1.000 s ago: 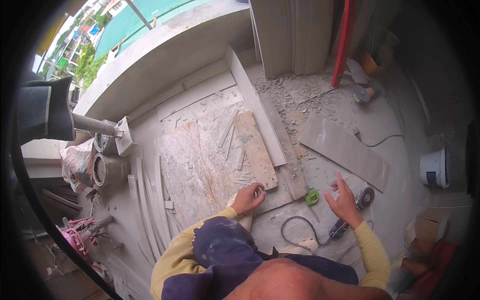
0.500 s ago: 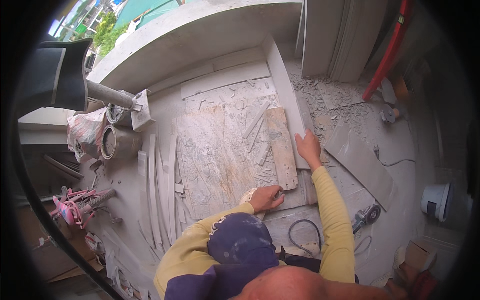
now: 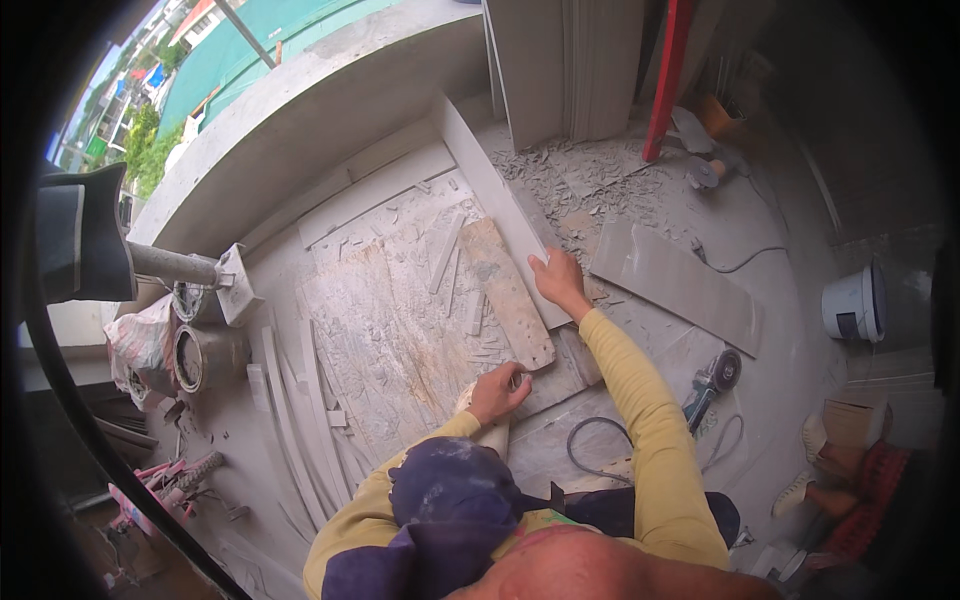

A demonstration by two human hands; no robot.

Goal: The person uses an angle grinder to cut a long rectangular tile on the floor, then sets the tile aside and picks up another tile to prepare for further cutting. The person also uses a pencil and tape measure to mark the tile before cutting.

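Observation:
My right hand is closed on the near part of a long light-grey tile strip that runs toward the far wall. Left of it lies a narrow worn board with small holes near its end. Beside that near end is my left hand, with its fingers loosely bent and a gap at the thumb; nothing shows in them. Under the worn board spreads a large stained, dusty board, with chips and thin grey offcuts on it.
An angle grinder and a loose cable lie right of my right arm. Beyond them are a grey tile slab and a white bucket. Long cut strips lie at left. Another person's shoes show at lower right.
The view has shifted, so the surroundings sit differently in the picture. My right hand stays on the tile strip. My left hand is still beside the worn board's near end.

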